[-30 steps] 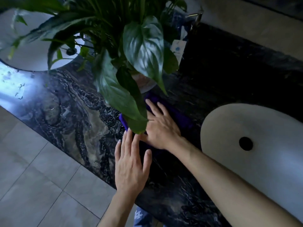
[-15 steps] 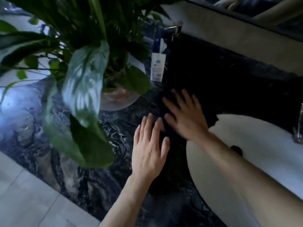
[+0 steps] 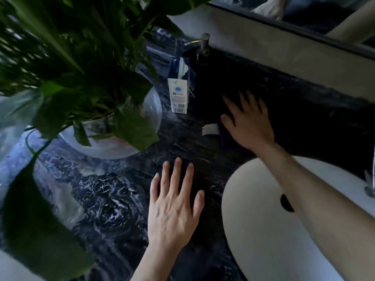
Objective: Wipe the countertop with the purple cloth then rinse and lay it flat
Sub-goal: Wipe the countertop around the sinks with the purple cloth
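My right hand has swept the purple cloth away from the plant toward the table's back edge, fingers spread flat on it. Left hand rests open near the front. Soft, limp cloth; I'd pinch a corner.

My right hand lies flat, fingers spread, on the dark far part of the marbled bench; the purple cloth under it is barely discernible, only a dark edge and a pale tag at its left. My left hand rests palm down, fingers straight, nearer, just left of the white basin. Far left: potted plant in a glass bowl. Blue-white carton and pump dispenser stand behind.
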{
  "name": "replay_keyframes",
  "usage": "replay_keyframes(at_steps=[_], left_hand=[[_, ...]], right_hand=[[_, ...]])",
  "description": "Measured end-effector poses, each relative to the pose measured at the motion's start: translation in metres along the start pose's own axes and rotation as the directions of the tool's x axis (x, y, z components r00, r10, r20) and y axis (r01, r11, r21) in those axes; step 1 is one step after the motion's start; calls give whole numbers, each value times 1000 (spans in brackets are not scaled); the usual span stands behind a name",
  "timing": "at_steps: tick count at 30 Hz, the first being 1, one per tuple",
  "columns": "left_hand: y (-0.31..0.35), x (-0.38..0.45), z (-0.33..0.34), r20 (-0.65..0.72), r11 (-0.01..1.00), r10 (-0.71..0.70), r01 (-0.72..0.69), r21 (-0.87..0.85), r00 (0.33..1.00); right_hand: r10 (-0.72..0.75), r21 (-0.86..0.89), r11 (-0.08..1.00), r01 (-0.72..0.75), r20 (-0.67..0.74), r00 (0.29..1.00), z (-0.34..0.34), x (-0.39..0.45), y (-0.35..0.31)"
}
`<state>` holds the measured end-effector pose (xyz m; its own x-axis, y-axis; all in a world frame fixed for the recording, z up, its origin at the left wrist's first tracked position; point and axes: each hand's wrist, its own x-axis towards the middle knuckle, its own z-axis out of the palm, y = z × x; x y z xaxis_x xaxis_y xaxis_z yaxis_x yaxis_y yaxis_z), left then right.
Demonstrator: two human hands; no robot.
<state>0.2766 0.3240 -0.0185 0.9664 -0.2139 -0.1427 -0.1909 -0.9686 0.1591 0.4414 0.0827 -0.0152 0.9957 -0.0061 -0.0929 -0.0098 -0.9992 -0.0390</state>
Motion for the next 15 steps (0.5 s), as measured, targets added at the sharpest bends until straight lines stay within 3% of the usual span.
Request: replay_keyframes(at_steps=[5, 8, 10, 12, 15], left_hand=[[0, -2, -2, -11, 1000, -2, 2, -24, 1000], [0, -1, -2, -9, 1000, -10, 10, -12, 1000], [0, -1, -3, -7, 1000, -9, 9, -14, 1000], [0, -1, -3, -15, 1000, -9, 9, -19, 1000], [1, -1, -4, -3, 1000, -7, 7, -29, 1000]], right_hand=[[-344, 13, 939, 344, -2, 939, 8, -76, -65], [-440, 29, 898, 439, 82, 894, 6, -59, -59], [-382, -7, 924, 383, 49, 923, 2, -26, -39], [-212, -10, 977, 212, 59, 976, -6, 6, -9], [-31, 32, 999, 29, 58, 998, -5, 14, -5]])
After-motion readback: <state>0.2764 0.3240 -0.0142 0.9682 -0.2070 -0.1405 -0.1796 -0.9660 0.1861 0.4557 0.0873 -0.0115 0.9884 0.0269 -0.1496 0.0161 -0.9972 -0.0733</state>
